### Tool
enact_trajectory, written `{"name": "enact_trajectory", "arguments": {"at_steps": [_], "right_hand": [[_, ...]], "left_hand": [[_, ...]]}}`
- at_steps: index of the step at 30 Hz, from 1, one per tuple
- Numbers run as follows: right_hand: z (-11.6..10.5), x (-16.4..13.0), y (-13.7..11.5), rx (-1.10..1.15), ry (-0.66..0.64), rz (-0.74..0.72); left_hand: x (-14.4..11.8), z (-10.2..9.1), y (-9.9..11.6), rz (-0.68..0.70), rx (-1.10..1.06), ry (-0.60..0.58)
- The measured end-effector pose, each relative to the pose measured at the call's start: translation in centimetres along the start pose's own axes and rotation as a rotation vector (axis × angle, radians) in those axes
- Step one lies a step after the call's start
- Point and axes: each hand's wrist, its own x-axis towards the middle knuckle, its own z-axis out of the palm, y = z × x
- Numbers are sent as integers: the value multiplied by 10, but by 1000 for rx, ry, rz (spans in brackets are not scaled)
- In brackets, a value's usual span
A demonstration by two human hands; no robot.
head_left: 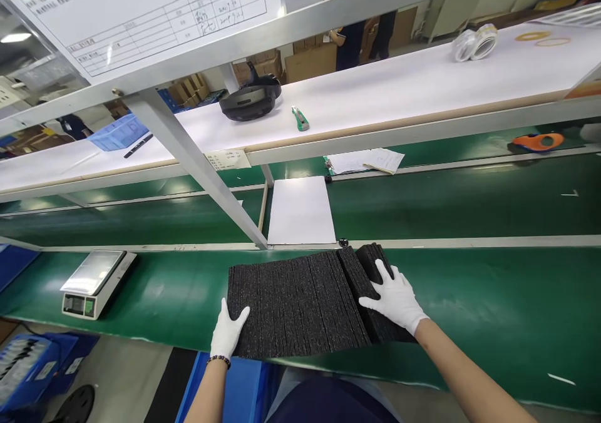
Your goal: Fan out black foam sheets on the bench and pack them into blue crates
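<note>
A row of several black foam pads (300, 301) stands on edge on the green bench (493, 304) right in front of me. My left hand (228, 332), in a white glove, presses flat against the row's left end. My right hand (394, 298), also gloved, lies on the pads at the right end, fingers spread over a few that lean away from the row. Both hands squeeze the row between them.
A small digital scale (96, 280) sits at the left of the bench. A white sheet (300, 210) lies behind the pads, beside a slanted metal post (206, 173). The upper white shelf holds a black headset (248, 101), a green cutter (300, 119) and tape rolls (474, 42). Blue bins (28, 363) stand below left.
</note>
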Motion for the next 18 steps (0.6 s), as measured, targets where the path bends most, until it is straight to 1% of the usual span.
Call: {"name": "enact_trajectory", "arguments": {"at_steps": [2,5,7,9,12,13,15,18], "right_hand": [[6,1,6,-40,26,-4],[14,1,9,-116,131,15],[17,-1,5,-159,205,17],[15,-5,-3,-170,240,-32],[6,-9,-21,-112,185,-168],[2,-10,-28,-84,156,-188],[-5,-10,-42,-38,86,-178],[-11,-8,-59,6,-26,-110]], "left_hand": [[0,0,1,-1,-1,2],[-1,-1,1,-1,-8,-3],[-1,-1,2,-1,-12,-7],[-1,-1,2,-2,-6,-1],[-2,-1,3,-7,4,2],[-2,-1,3,-8,4,-1],[-2,-1,3,-9,2,-6],[-2,0,2,-2,-1,-1]]}}
